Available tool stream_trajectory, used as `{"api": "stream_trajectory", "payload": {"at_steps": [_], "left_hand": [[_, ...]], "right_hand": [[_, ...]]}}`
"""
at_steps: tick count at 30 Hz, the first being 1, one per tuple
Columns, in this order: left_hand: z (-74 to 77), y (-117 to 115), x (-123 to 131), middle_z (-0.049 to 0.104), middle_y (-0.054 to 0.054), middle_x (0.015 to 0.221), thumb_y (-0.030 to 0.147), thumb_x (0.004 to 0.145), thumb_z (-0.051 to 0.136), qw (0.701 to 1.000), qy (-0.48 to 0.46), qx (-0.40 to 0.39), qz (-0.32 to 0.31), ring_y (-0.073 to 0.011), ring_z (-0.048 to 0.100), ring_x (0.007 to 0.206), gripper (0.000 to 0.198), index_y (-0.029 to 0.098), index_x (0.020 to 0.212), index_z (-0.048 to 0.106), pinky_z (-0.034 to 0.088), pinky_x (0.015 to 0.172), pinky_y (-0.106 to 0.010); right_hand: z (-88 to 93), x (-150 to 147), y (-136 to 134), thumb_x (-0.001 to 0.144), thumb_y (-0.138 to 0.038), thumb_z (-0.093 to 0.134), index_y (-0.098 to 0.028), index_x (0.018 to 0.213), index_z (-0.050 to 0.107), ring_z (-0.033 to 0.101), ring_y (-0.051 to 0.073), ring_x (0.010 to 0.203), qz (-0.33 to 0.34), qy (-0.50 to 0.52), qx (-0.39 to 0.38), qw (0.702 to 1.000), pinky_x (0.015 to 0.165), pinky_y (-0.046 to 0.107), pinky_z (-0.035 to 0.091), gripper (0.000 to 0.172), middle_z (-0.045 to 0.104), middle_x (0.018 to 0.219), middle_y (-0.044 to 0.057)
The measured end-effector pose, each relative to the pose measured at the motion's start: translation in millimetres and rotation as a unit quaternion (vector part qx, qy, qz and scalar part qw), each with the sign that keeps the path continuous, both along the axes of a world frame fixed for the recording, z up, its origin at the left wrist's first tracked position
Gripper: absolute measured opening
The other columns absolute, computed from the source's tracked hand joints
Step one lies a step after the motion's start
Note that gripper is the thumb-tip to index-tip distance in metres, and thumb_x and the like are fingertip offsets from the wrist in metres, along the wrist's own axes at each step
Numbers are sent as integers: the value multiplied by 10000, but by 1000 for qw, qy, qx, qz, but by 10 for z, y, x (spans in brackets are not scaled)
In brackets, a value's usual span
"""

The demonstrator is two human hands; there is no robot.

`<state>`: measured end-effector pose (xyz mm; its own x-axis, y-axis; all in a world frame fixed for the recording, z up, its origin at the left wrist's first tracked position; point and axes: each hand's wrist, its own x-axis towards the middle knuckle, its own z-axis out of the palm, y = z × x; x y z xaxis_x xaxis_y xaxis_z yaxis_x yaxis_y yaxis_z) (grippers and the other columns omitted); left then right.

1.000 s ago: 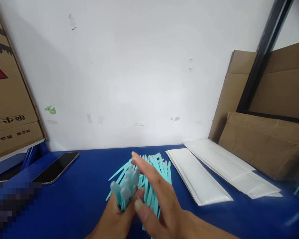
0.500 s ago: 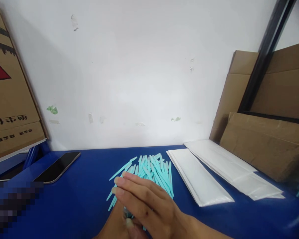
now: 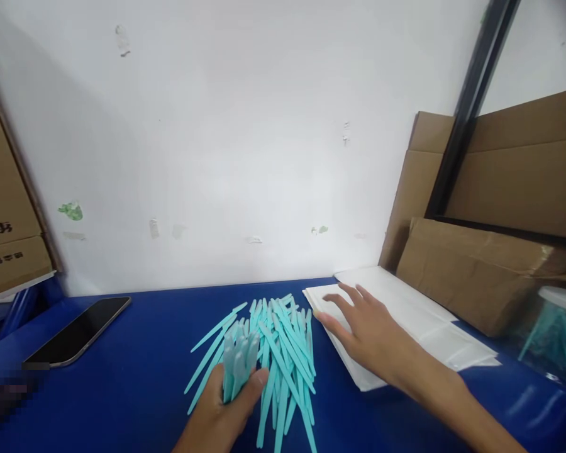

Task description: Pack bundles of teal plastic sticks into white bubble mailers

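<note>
Table (image 3: 136, 384): blue; I see everything resting on it.
Cardboard box (image 3: 476, 274): lies at the right rear, behind the pouches.
White pouches (image 3: 434, 324): two flat stacks, just right of the loose sticks.
Loose sticks (image 3: 285, 343): teal, fanned out mid-table.
Clear tub (image 3: 559, 336): far right edge, white lid, teal sticks inside.
Right hand (image 3: 372, 333): fingers spread, flat on the nearer pouch stack.
Left hand (image 3: 217, 415): closed around a bundle at the pile's near-left edge.
Bundle (image 3: 238, 365): teal sticks, upright in my fist.
</note>
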<state>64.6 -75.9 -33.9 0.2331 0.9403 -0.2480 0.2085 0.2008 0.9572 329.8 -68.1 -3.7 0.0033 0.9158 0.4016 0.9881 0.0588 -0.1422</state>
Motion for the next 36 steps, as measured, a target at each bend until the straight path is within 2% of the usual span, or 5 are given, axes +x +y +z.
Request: {"api": "stream_trajectory", "payload": {"at_steps": [7, 21, 30, 33, 36], "left_hand": [[9, -1, 10, 571, 16, 672, 735, 652, 701, 999, -5, -7, 40, -211, 572, 708, 620, 225, 989, 598, 431, 605, -277], [46, -6, 12, 401, 67, 600, 799, 641, 647, 1000, 16, -3, 10, -153, 405, 572, 717, 205, 1042, 610, 357, 580, -274], [-10, 21, 18, 425, 54, 667, 841, 639, 598, 1000, 26, -3, 5, -161, 430, 632, 724, 207, 990, 577, 366, 618, -270], [-61, 30, 8, 376, 61, 674, 844, 679, 553, 999, 39, -3, -14, -157, 411, 633, 727, 201, 1017, 575, 353, 617, -267], [-62, 15, 12, 421, 39, 711, 829, 721, 522, 997, 69, 14, -34, -177, 451, 671, 701, 202, 1025, 593, 379, 634, -279]], "right_hand": [[-629, 410, -212, 919, -689, 366, -364, 1540, 300, 445, 400, 1358, -37, 4, -107, 994, 1027, 574, 446, 705, 296, 1605, 90], [-547, 347, 515, 918, -370, 465, -169, 1498, 416, 409, 387, 1375, -19, -48, -80, 995, 1092, 536, 352, 617, 421, 1503, 218], [-228, 694, 624, 1012, -557, 105, -339, 1455, 438, 377, 247, 1412, -63, -28, -6, 998, 1138, 406, 323, 595, 387, 1544, 55], [-176, 990, 697, 986, -610, 175, -236, 1419, 503, 309, 379, 1428, -143, -42, 8, 989, 1138, 551, 251, 660, 387, 1529, 156], [-299, 1222, 740, 922, -682, 322, -148, 1375, 554, 445, 502, 1287, -202, -53, -23, 978, 1014, 663, 320, 738, 509, 1388, 263]]}}
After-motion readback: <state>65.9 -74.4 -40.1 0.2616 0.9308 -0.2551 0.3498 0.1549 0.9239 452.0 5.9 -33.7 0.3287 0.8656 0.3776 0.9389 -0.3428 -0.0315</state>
